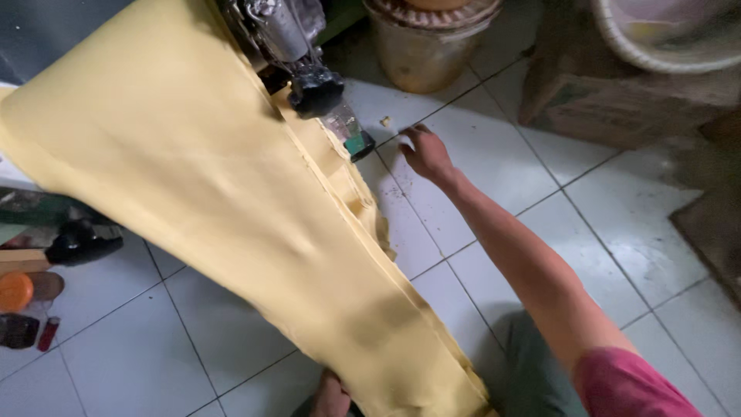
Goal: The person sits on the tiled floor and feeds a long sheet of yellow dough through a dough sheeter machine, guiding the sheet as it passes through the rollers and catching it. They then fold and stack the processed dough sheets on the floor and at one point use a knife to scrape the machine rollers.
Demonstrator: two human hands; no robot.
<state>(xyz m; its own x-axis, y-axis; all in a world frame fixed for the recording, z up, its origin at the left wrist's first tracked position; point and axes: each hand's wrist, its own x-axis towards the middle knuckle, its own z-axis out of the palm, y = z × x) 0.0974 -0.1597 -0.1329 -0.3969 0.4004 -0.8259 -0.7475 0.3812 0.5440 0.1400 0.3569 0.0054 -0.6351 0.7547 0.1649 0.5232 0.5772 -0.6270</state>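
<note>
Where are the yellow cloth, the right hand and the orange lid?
yellow cloth [231,201], head view, middle of the sheet.
right hand [426,154], head view, back of the hand.
orange lid [14,291], head view, its top face.
</note>
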